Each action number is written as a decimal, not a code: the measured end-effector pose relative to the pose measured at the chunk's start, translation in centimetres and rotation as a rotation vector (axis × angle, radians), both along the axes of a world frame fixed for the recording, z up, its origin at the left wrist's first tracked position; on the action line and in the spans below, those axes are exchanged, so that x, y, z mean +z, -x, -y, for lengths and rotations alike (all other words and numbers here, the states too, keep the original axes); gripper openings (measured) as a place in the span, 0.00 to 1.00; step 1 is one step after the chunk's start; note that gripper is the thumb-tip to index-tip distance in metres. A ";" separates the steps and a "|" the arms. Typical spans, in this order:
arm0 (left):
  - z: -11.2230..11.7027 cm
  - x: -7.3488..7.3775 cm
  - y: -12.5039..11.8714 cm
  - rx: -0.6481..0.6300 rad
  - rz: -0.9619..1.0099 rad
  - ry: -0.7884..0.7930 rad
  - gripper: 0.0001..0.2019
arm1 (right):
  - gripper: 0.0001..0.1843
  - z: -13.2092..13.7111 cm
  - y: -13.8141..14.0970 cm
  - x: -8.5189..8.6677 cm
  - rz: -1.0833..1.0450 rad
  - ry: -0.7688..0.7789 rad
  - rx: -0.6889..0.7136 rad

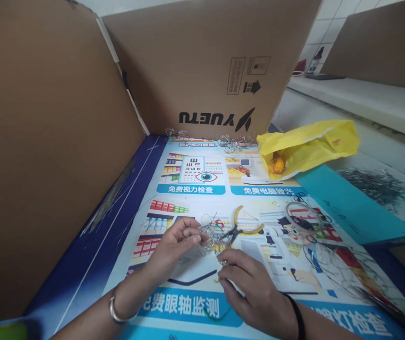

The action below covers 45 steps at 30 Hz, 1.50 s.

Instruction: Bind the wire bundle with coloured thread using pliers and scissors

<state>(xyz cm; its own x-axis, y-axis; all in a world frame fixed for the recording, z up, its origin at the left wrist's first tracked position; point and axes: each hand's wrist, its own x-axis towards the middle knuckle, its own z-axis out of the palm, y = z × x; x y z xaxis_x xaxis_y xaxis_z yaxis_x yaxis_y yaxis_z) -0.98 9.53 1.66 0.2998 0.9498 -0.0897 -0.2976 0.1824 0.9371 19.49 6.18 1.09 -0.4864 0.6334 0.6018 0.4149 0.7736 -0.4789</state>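
Note:
Between my hands lies a small tangle of thin silvery wire (pixel 212 234) with a red bit in it. My left hand (pixel 178 242), a metal bangle at its wrist, is closed in a pinch on wire at the tangle's left side. My right hand (pixel 251 289), with a black band at the wrist, pinches thin wire at the near right side; its exact end is hidden by the fingers. Just beyond the right fingers, pliers (pixel 238 230) with yellow handles lie spread, their jaws over the tangle. Neither hand holds them.
A printed poster (pixel 188 212) covers the table. Cardboard panels (pixel 195 61) rise at left and back, with wire scraps (pixel 236 143) at the foot. A yellow bag (pixel 315 141) lies at back right. Loops of wire (pixel 303 215) and a dark wire heap (pixel 375 186) are on the right.

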 end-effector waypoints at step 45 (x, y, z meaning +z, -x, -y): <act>-1.9 -0.7 1.4 0.067 0.024 0.115 0.08 | 0.10 0.2 0.1 -1.5 0.156 -0.162 0.008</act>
